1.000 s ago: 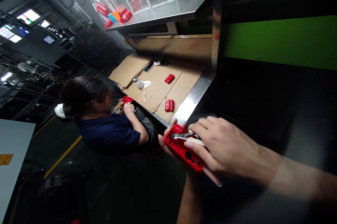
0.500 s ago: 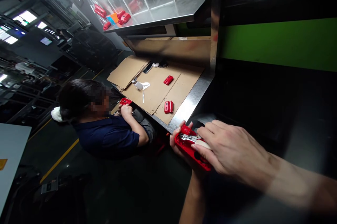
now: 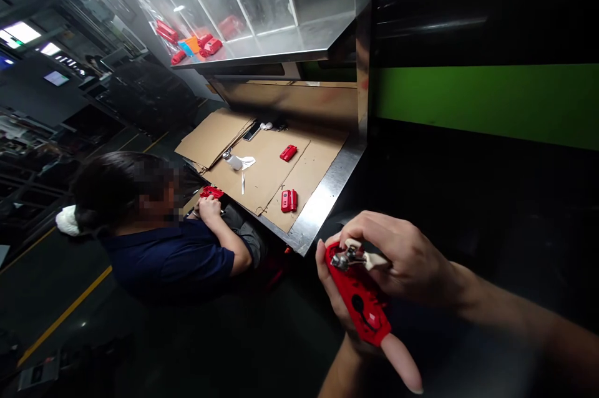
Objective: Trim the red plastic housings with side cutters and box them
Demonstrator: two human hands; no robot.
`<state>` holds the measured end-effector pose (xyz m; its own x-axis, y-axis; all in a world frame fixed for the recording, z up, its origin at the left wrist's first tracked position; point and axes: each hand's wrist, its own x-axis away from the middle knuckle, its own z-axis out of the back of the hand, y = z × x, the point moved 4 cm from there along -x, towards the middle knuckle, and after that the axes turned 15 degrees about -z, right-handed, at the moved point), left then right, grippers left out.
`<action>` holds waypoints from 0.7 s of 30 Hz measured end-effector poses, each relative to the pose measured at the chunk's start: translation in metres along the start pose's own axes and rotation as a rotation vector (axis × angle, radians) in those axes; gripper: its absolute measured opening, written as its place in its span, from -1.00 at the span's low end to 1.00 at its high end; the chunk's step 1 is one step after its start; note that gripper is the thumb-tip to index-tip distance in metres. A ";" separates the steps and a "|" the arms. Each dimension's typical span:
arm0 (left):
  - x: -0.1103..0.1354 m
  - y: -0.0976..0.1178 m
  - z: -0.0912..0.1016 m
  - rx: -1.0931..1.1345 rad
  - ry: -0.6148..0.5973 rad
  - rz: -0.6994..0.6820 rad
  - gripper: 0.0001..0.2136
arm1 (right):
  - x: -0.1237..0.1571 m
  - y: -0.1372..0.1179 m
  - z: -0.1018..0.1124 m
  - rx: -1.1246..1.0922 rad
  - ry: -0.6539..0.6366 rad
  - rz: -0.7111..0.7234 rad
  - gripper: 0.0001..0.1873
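Observation:
My left hand (image 3: pixel 334 298) is wrapped round a red plastic housing (image 3: pixel 359 301) from below, with one finger sticking out past its lower end. My right hand (image 3: pixel 402 257) is closed on small pliers with pale handles (image 3: pixel 358 256), whose metal jaws rest at the top end of the housing. Both hands hover in front of the steel bench corner, off its edge.
A steel bench (image 3: pixel 322 198) covered with cardboard sheets (image 3: pixel 266 161) carries two red housings (image 3: pixel 289 200), a white tool and a phone. More red parts lie on the upper shelf (image 3: pixel 262 48). A co-worker in a dark blue shirt (image 3: pixel 173 257) sits at the left holding a red part.
Both hands have drifted right and down with the housing, which has turned more upright. My right hand has curled tighter over the pliers at its top end.

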<state>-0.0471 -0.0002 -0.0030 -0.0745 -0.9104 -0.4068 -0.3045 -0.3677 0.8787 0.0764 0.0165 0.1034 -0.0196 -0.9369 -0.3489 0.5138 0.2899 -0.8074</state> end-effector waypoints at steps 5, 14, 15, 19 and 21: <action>-0.004 0.013 -0.011 -0.011 -0.104 -0.176 0.14 | 0.007 0.005 0.000 -0.030 0.018 0.025 -0.91; -0.008 0.009 -0.039 0.130 -0.107 0.082 0.24 | 0.034 0.052 0.012 -0.293 -0.101 -0.579 -0.82; -0.007 0.008 -0.043 0.108 -0.112 0.110 0.25 | 0.035 0.057 0.013 -0.305 -0.104 -0.604 -0.81; -0.007 -0.004 -0.053 0.046 -0.131 0.210 0.23 | 0.033 0.081 0.013 -0.414 -0.139 -0.683 -0.75; -0.012 -0.016 -0.047 0.004 -0.064 0.243 0.20 | 0.032 0.086 0.014 -0.493 -0.218 -0.666 -0.71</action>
<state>0.0034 0.0076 -0.0006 -0.2062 -0.9581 -0.1989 -0.2737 -0.1387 0.9518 0.1318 0.0091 0.0291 0.0060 -0.9440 0.3298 0.0211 -0.3296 -0.9439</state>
